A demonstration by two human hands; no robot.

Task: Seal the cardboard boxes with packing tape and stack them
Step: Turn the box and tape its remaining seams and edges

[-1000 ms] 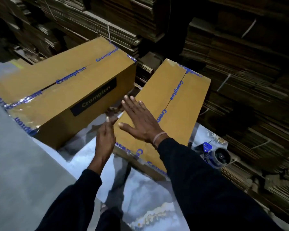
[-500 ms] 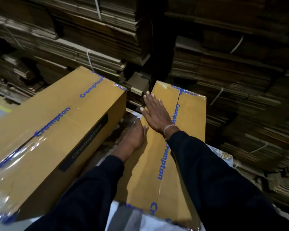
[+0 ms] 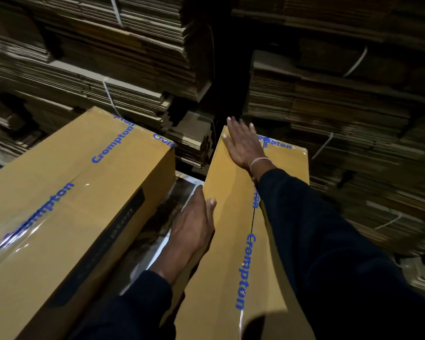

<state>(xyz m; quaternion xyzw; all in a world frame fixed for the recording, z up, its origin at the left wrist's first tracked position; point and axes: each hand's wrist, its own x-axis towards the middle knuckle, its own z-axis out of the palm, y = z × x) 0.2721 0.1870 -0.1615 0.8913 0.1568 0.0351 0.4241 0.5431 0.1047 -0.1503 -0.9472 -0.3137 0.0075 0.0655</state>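
A person in dark long sleeves is leaning over two long cardboard boxes in a dim storeroom, both hands working the narrower box (image 3: 231, 241) lying on the right. The right hand (image 3: 243, 146) is lying flat near that box's far end, fingers straight and spread, gripping nothing; its fingertips are reaching past the far edge, where the dark gap behind is swallowing their outline. The left hand (image 3: 194, 227) is pressing against the box's left upper edge, thumb resting on top; its fingers are dropping out of sight down the side, so whether they are curling under cannot be told. A pale band (image 3: 259, 161) is circling the right wrist.

The near end of the narrower box is running out of frame at the bottom, and the right sleeve is covering much of its right half. Its smooth tan top is carrying glossy clear tape (image 3: 243, 273) printed with blue lettering along the centre seam. Just beside it, separated by a narrow gap, the larger box (image 3: 66, 217) is sitting at left, likewise taped, its left part cut off by the frame; a dark label (image 3: 101, 244) on its side is too shadowed to read. Something shiny and crumpled (image 3: 172, 209) is showing in the gap, unidentifiable. Behind, strapped bundles of flattened corrugated sheets (image 3: 133, 69) are rising in blurred, ridged stacks.
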